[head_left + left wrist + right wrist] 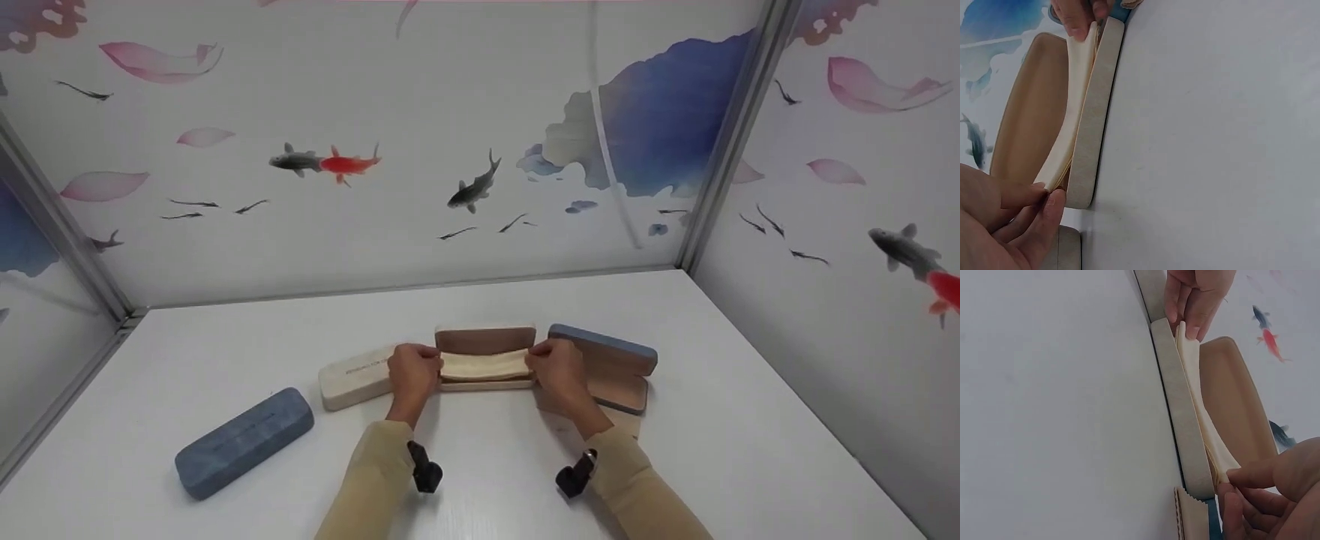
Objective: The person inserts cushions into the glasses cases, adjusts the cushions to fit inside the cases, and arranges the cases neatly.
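A cream glasses case [486, 387] stands open at the middle of the table, its tan-lined lid [1033, 107] raised at the back. A folded cream cleaning cloth [486, 366] stretches lengthwise over its lower half, sagging slightly. One end is pinched between the thumb and fingers of my left hand [414, 371]. At the opposite end, my right hand [559, 371] pinches the cloth the same way. Both wrist views show the cloth's folded layers along the case's front wall [1182, 405].
Left of the open case lies a closed cream case [352, 379]. A closed blue case [244, 442] lies farther left and nearer. On the right, an open blue case [604, 352] is partly behind my right hand, with a tan zigzag-edged piece [1192, 517] by it.
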A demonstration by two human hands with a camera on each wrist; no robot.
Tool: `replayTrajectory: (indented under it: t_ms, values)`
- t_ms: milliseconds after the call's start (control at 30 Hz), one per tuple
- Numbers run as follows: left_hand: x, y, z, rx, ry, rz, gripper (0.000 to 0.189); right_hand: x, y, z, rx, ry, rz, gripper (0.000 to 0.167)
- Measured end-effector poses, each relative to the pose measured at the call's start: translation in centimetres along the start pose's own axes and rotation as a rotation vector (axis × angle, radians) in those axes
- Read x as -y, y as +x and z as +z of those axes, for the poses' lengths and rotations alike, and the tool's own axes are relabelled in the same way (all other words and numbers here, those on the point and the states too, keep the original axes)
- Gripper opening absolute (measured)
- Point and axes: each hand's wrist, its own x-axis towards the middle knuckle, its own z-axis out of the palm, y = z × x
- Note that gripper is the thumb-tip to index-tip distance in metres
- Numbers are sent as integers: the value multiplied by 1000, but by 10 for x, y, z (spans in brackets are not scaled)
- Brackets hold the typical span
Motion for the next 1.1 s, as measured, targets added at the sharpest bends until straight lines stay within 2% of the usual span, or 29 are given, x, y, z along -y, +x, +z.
replayTrajectory:
  t_ms: [367, 633, 767, 933, 1100]
  values:
    - [0, 1, 1, -5, 36, 37, 13, 2, 1, -2, -2, -45, 31, 16]
    - [2, -2, -1, 1, -6, 61, 14, 0, 0, 1, -2, -60, -29, 18]
    - [4, -2, 0, -16, 20, 72, 14, -1, 0, 2, 6, -61, -26, 18]
    - [5, -2, -3, -17, 4, 74, 12, 0, 0, 1, 19, -50, -12, 19]
    - [0, -5, -10, -16, 23, 43, 14, 4, -1, -3, 27, -39, 2, 19]
